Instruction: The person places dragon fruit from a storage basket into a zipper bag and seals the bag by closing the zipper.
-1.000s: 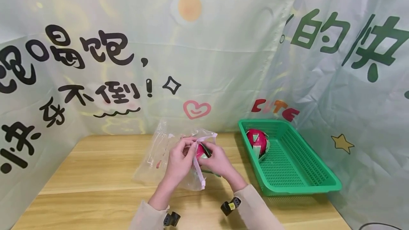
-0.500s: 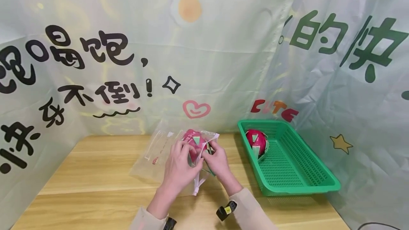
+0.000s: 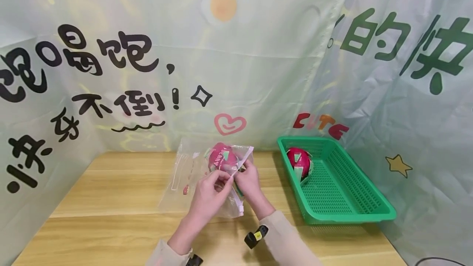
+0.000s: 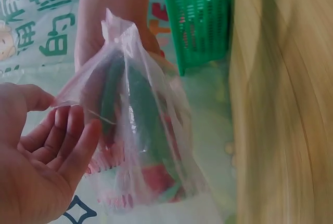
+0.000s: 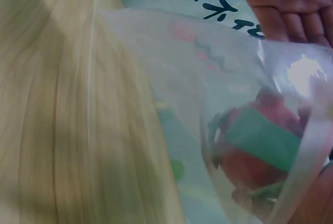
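Note:
A red dragon fruit with green scales lies inside a clear zip bag with a pale pink zip edge; the bag's print partly covers it. My left hand pinches the bag's edge between thumb and index finger, as the left wrist view also shows for the hand. Beside the bag's mouth, my right hand holds the lower end of the fruit, its fingertips partly hidden by the plastic. In the right wrist view the fruit shows blurred through the bag, with right-hand fingers under it.
A green basket stands on the wooden table to the right, with another dragon fruit at its back left. Printed cloth hangs behind the table and along its sides.
The dragon fruit has gone deeper into the bag, away from me and slightly left. My left hand has shifted along the bag's mouth; my right hand has followed the fruit.

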Available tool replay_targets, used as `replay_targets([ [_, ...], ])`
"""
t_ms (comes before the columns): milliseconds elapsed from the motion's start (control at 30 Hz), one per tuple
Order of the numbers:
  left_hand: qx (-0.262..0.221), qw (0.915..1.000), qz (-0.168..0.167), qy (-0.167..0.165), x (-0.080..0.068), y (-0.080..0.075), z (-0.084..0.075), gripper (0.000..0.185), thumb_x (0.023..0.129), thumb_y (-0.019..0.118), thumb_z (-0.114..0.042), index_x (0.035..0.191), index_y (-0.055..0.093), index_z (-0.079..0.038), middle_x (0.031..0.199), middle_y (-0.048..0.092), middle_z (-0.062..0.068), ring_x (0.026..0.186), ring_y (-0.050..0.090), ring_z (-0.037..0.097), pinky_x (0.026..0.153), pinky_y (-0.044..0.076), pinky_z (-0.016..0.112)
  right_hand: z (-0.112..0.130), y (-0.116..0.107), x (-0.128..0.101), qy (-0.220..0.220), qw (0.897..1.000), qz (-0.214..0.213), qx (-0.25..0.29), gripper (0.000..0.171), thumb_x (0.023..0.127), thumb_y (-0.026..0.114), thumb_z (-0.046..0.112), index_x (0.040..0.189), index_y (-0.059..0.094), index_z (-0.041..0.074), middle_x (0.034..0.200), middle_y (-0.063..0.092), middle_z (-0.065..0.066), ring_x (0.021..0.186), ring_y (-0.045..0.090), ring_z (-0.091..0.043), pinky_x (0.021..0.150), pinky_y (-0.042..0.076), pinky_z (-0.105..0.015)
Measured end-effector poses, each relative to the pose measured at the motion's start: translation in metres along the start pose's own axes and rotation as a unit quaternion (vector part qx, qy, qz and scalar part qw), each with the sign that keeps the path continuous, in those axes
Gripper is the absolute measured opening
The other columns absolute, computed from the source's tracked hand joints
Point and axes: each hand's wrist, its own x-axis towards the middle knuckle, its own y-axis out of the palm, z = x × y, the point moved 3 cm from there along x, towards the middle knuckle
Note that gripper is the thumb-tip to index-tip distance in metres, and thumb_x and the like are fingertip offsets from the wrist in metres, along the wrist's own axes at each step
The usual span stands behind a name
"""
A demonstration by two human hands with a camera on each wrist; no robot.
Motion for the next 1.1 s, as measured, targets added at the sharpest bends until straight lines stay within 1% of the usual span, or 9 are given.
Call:
replay_targets([
  [100,-0.042,0.9987,-0.001,-0.028,0.002,-0.001,0.0,0.006,0.092,0.075,-0.001,0.095,0.071,-0.004,0.084,0.07,0.003,0.074,0.065,0.011,0.065,0.058,0.024,0.001,0.007,0.002,-0.015,1.0,0.019,-0.012,0.061,0.085,0.078,-0.002,0.142,0.058,-0.002,0.132,0.064,-0.027,0.108,0.069,-0.032,0.086,0.059,-0.031],
  [233,-0.068,0.9956,-0.013,-0.063,0.003,-0.003,0.003,0.007,0.092,0.075,0.001,0.096,0.071,-0.004,0.087,0.071,0.004,0.077,0.065,0.013,0.068,0.058,0.025,-0.001,0.013,0.005,-0.036,0.997,0.051,-0.054,0.057,0.081,0.072,-0.01,0.137,0.059,-0.007,0.133,0.062,-0.029,0.118,0.064,-0.039,0.099,0.055,-0.042],
  [300,-0.073,0.9939,-0.014,-0.082,0.003,-0.003,0.005,0.006,0.093,0.075,0.0,0.097,0.072,-0.004,0.088,0.071,0.004,0.077,0.065,0.013,0.069,0.058,0.024,-0.005,0.014,0.005,-0.025,0.995,0.062,-0.073,0.053,0.082,0.071,-0.01,0.134,0.059,-0.01,0.131,0.063,-0.031,0.113,0.065,-0.039,0.097,0.056,-0.044],
  [400,-0.077,0.9901,-0.01,-0.117,0.003,-0.003,0.008,0.004,0.095,0.074,-0.004,0.099,0.072,-0.005,0.089,0.07,0.004,0.078,0.064,0.013,0.07,0.056,0.023,-0.012,0.015,0.003,0.019,0.993,0.079,-0.091,0.05,0.085,0.071,-0.007,0.132,0.058,-0.013,0.125,0.065,-0.032,0.102,0.069,-0.035,0.087,0.06,-0.04],
  [500,-0.08,0.9859,-0.016,-0.146,0.002,-0.004,0.011,0.006,0.097,0.073,-0.009,0.102,0.072,-0.005,0.093,0.07,0.005,0.083,0.064,0.013,0.073,0.054,0.022,-0.022,0.017,0.001,0.059,0.989,0.118,-0.066,0.05,0.09,0.07,-0.003,0.137,0.054,-0.013,0.13,0.063,-0.033,0.107,0.07,-0.036,0.085,0.061,-0.036],
  [600,-0.084,0.9823,-0.028,-0.165,0.003,-0.005,0.014,0.01,0.099,0.072,-0.013,0.104,0.072,-0.004,0.094,0.071,0.006,0.083,0.064,0.015,0.071,0.054,0.023,-0.028,0.019,-0.001,0.067,0.984,0.163,-0.017,0.051,0.097,0.064,0.002,0.143,0.05,-0.013,0.139,0.057,-0.032,0.122,0.063,-0.038,0.095,0.057,-0.035],
  [700,-0.097,0.9786,-0.033,-0.178,0.004,-0.008,0.016,0.013,0.099,0.072,-0.014,0.106,0.072,-0.004,0.094,0.071,0.008,0.08,0.064,0.019,0.065,0.056,0.024,-0.029,0.019,-0.003,0.064,0.979,0.192,0.011,0.05,0.101,0.059,0.007,0.145,0.047,-0.015,0.143,0.056,-0.032,0.126,0.061,-0.036,0.101,0.054,-0.036],
  [933,-0.123,0.9733,-0.042,-0.189,0.005,-0.014,0.016,0.011,0.099,0.071,-0.01,0.107,0.07,-0.002,0.093,0.07,0.012,0.077,0.066,0.024,0.06,0.059,0.031,-0.021,0.011,-0.012,0.026,0.983,0.176,-0.047,0.038,0.101,0.062,0.011,0.135,0.063,-0.007,0.13,0.068,-0.023,0.112,0.067,-0.023,0.09,0.054,-0.026],
  [1100,-0.13,0.9701,-0.054,-0.197,0.007,-0.019,0.014,0.011,0.099,0.07,-0.007,0.107,0.069,-0.001,0.094,0.069,0.012,0.079,0.067,0.026,0.062,0.06,0.034,-0.01,-0.003,-0.019,-0.037,0.988,0.14,-0.047,0.028,0.101,0.065,0.006,0.126,0.069,-0.004,0.123,0.071,-0.022,0.111,0.07,-0.033,0.088,0.058,-0.028],
])
